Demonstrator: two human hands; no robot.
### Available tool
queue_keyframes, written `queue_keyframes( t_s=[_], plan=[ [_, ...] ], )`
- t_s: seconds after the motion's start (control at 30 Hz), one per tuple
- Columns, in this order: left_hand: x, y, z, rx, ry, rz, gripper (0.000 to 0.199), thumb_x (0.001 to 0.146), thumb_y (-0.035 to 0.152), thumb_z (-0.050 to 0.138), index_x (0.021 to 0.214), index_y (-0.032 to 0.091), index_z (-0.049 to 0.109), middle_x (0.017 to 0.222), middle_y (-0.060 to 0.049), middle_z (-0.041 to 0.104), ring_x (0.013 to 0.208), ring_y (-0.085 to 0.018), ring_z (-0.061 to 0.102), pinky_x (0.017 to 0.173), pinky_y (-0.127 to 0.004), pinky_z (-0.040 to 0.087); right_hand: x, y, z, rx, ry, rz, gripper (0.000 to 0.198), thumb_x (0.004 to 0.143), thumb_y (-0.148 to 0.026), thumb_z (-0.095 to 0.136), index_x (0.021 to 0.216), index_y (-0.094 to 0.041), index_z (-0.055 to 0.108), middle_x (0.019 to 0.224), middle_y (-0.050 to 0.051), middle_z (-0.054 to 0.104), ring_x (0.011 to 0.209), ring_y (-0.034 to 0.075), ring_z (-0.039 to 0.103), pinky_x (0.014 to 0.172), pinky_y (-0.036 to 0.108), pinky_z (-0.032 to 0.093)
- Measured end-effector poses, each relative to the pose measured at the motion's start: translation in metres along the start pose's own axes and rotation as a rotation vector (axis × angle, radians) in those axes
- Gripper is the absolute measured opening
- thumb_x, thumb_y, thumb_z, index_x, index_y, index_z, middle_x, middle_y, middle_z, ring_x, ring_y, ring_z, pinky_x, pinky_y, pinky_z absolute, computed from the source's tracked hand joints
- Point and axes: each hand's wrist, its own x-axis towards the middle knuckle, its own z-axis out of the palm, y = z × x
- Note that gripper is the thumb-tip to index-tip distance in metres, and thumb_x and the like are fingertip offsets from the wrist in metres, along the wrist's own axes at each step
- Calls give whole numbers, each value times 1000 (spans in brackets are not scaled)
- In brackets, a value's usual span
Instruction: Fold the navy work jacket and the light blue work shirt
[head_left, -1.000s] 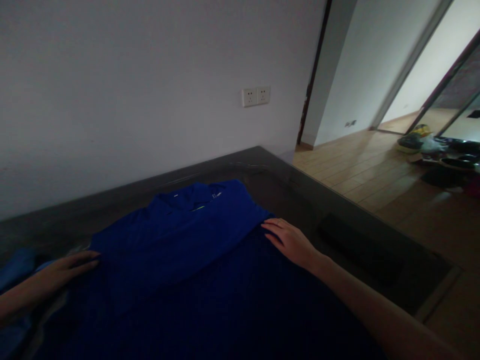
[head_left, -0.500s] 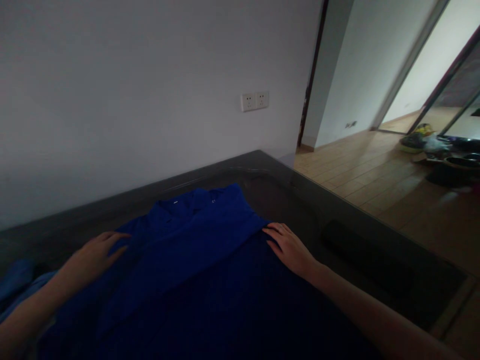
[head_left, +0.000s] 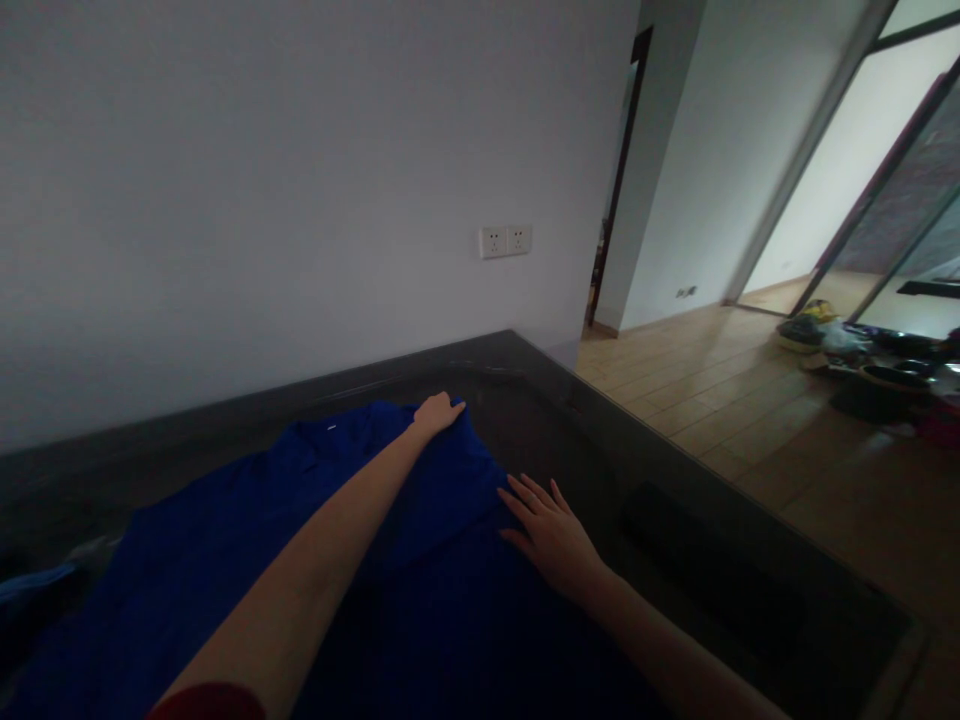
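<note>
Loosely spread: blue shirt [head_left: 420, 540] on a dark desk [head_left: 551, 425].
Left hand [head_left: 437, 412] pinches its edge at one o'clock; right hand [head_left: 551, 535], fingers apart, rests at three.

Twin sockets [head_left: 505, 241] on pale wall [head_left: 262, 200]

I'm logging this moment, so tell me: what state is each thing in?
Shirt: spread on the table
Left hand: closed on the shirt's far edge
Right hand: open, at the shirt's side edge
Sockets: nothing plugged in
Dark object: lying on the table, too dim to identify
</note>
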Motion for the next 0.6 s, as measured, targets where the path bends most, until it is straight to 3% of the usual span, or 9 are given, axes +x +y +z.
queue_keyframes(
  t_s=[0.2,0.4,0.6],
  plan=[
    [15,17,20,-5,50,-73,25,92,36,44,106,19,56,113,-13,66,106,-24,62,85,-32,48,-2,-1,1,-14,29,52,50,94,-47,42,139,-25,45,146,7,41,135,30,34,110,62,21],
    [10,24,42,6,127,-41,21,94,32,42,110,21,50,109,-12,65,101,-23,63,83,-33,46,-2,-2,1,-21,14,87,47,94,-42,45,137,-25,48,145,7,42,135,32,35,110,64,20],
    [0,23,32,4,295,69,21,94,24,39,112,22,50,121,-9,58,115,-21,52,96,-35,39,-2,-2,2,-65,41,80,47,93,-41,47,137,-24,48,144,6,44,133,33,37,108,65,21]
  ],
)
